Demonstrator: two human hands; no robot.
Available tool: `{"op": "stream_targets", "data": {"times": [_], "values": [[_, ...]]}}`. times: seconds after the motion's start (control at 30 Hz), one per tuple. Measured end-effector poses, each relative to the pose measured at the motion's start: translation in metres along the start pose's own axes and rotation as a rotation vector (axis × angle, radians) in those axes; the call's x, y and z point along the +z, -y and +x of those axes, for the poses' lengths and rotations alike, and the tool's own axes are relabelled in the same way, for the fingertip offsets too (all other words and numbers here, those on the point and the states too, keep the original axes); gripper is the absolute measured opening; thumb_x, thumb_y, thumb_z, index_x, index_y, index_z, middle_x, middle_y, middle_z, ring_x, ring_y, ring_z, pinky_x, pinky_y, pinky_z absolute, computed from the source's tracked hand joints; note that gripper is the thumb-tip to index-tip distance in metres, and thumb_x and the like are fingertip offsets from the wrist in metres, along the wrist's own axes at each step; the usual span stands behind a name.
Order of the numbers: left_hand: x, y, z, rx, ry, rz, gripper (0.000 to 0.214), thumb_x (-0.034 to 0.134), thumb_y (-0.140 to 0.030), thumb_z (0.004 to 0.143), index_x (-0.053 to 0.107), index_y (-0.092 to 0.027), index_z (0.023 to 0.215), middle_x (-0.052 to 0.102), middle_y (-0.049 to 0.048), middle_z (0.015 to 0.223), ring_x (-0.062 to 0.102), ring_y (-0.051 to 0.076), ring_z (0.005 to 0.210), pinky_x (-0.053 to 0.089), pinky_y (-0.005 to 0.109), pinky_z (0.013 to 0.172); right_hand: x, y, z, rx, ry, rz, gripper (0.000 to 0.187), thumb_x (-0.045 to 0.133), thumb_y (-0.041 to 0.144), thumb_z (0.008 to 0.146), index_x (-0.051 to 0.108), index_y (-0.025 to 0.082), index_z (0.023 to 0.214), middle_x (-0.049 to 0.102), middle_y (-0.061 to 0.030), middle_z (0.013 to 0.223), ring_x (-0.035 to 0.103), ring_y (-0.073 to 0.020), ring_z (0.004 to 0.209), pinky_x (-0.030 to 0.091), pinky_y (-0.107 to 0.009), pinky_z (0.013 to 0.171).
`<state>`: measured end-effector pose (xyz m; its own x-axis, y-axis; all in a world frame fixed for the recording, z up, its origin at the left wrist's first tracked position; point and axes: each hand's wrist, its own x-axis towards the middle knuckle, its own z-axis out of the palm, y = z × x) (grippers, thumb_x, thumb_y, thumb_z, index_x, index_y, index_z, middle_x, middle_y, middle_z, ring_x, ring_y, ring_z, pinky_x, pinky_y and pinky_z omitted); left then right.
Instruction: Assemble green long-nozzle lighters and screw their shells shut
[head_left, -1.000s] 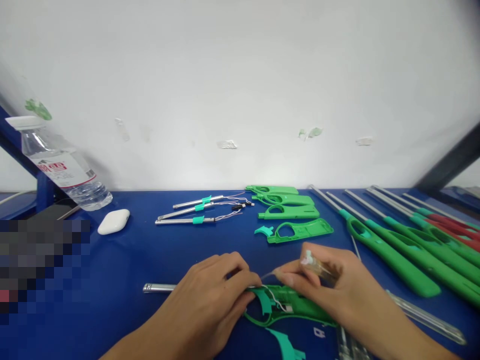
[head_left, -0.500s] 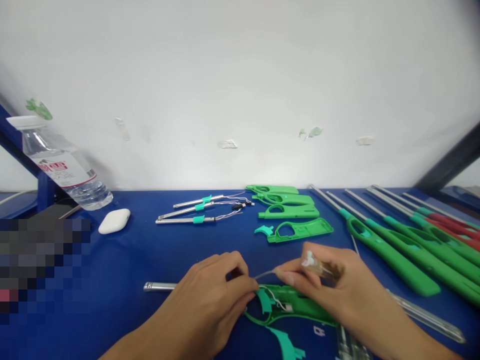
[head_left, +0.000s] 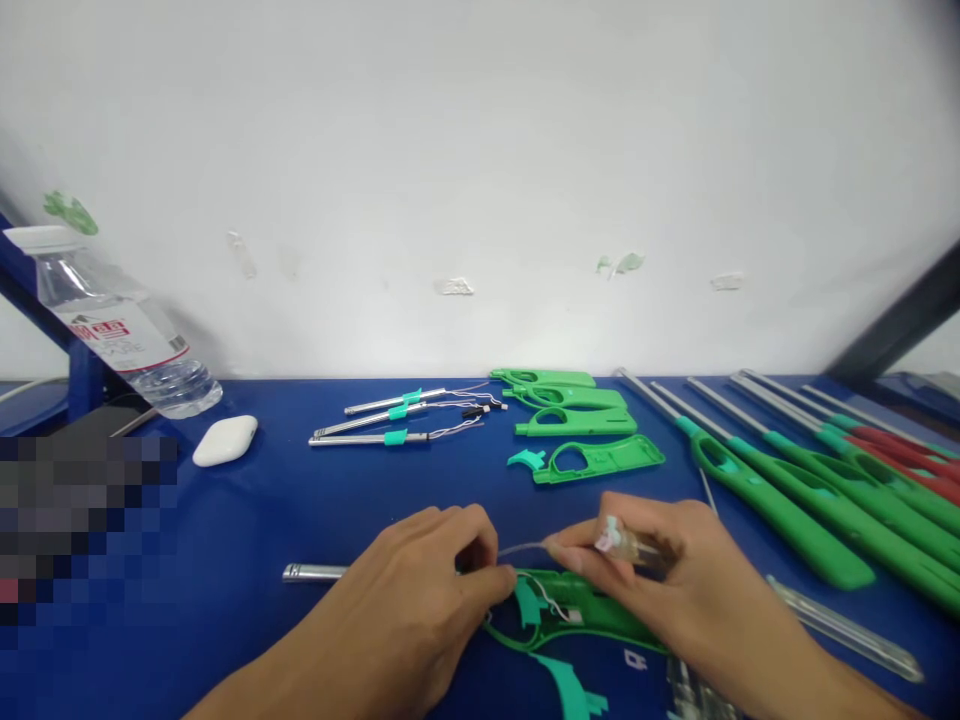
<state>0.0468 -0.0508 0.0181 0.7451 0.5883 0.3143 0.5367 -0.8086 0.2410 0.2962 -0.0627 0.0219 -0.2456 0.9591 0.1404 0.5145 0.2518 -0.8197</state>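
Green casing [head_left: 600, 603] beneath, right fingers [head_left: 581, 537] pinch thin tubing [head_left: 523, 547]; left fingers [head_left: 484, 587] curl downward, hold unclear.

Assembly workshop by its look, blue bench [head_left: 285, 500], open green casings [head_left: 604, 608], wired metal tubes [head_left: 367, 440]

The blue tabletop [head_left: 300, 510] carries green casings [head_left: 611, 458], wired metal tubes [head_left: 360, 440], long-tubed lighters [head_left: 784, 518] and a white case [head_left: 225, 441].

Behind the bench [head_left: 300, 510] stands the wall [head_left: 480, 150]. From left to right lie a bottle [head_left: 124, 330], a case [head_left: 225, 441], rods [head_left: 364, 440], handle shells [head_left: 596, 423] and lighters [head_left: 780, 512]. In front, a nearer shell [head_left: 596, 608] extends partly under the right hand [head_left: 675, 580], behind a trigger piece [head_left: 568, 688].
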Motion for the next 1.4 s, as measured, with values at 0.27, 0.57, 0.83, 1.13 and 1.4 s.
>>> {"op": "stream_targets", "data": {"times": [0.27,0.57,0.83,1.13,1.4], "values": [[-0.006,-0.010,0.011,-0.014,-0.221,-0.191,0.019,0.056,-0.011,0.101,0.063,-0.019,0.116,0.065,0.0068,0.111,0.060,0.021,0.101,0.051,0.035,0.090,-0.001,0.004,-0.003,-0.063,0.027,-0.012,0.030,0.062,0.042,0.099,0.075,0.024,0.079,0.076,-0.0017,0.073,0.071,-0.0205,0.066,0.054,-0.028,0.057],[0.010,-0.010,0.011,0.033,-0.288,-0.176,0.021,0.054,-0.006,0.102,0.069,-0.018,0.109,0.069,0.0048,0.096,0.057,0.021,0.086,0.049,0.034,0.078,0.003,0.004,-0.004,-0.099,0.055,-0.058,0.027,0.062,0.035,0.099,0.071,0.022,0.077,0.075,-0.0011,0.076,0.066,-0.0158,0.064,0.048,-0.025,0.055],[0.012,-0.008,0.015,0.010,-0.250,-0.173,0.014,0.057,-0.008,0.102,0.065,-0.019,0.104,0.070,0.0022,0.095,0.061,0.022,0.090,0.046,0.037,0.084,0.004,0.004,-0.002,-0.112,0.063,-0.104,0.027,0.061,0.037,0.100,0.070,0.022,0.080,0.072,-0.0003,0.073,0.066,-0.0162,0.063,0.048,-0.025,0.055],[0.010,-0.012,0.012,-0.055,-0.371,-0.284,0.017,0.056,-0.008,0.103,0.064,-0.021,0.109,0.071,-0.0011,0.102,0.064,0.015,0.092,0.048,0.025,0.085,-0.013,0.000,-0.012,-0.181,-0.179,-0.240,0.042,0.034,0.056,0.108,0.065,0.029,0.103,0.075,-0.0056,0.090,0.070,-0.0235,0.077,0.057,-0.035,0.070],[0.008,-0.010,0.013,-0.016,-0.418,-0.253,0.023,0.058,-0.005,0.100,0.068,-0.020,0.114,0.074,-0.0005,0.100,0.066,0.013,0.088,0.050,0.023,0.083,-0.012,0.008,-0.005,-0.262,0.156,-0.347,0.035,0.039,0.037,0.111,0.054,0.025,0.082,0.061,0.0040,0.072,0.057,-0.0137,0.063,0.040,-0.030,0.062]]}}
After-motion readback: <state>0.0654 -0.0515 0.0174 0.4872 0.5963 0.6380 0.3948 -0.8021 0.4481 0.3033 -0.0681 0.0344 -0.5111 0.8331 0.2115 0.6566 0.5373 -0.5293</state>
